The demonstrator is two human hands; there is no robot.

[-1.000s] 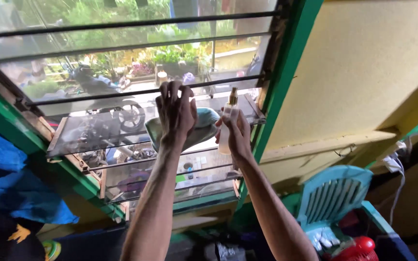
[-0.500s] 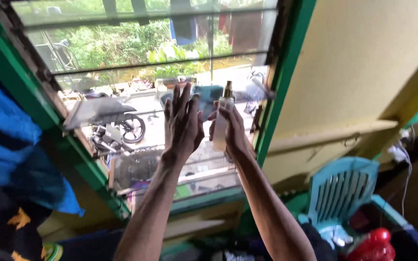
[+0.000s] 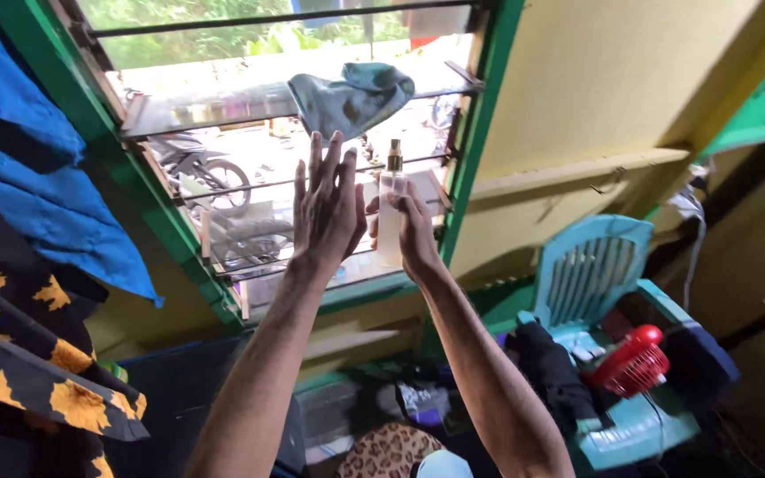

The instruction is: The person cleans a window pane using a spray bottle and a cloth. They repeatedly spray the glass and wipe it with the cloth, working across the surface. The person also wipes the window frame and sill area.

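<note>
So both arms come up from the bottom of the frame toward a louvered window with a green frame in the upper middle. The right hand is wrapped around a small pale spray bottle, holding it upright by the lower body with the gold-coloured nozzle poking out above the fingers, pretty much dead centre of the frame. The left hand is just beside it on the left, flat and open with the fingers spread and pointing up, gripping nothing, palm turned toward the bottle; I can't tell whether it actually touches the bottle or there's a sliver of gap. Above both hands, near the top centre, a teal cloth lies bunched on one of the tilted glass slats, clearly apart from the fingertips and not held by either hand. Through the glass you can make out a motorbike parked outside and some green plants at the very top edge. On the left side of the frame hangs a blue fabric, and below it a dark fabric with orange leaf shapes. To the right of the window it's a yellow wall. Lower right there's a light blue plastic chair with dark clothes dumped on it and a small red fan sitting on the seat.
</note>
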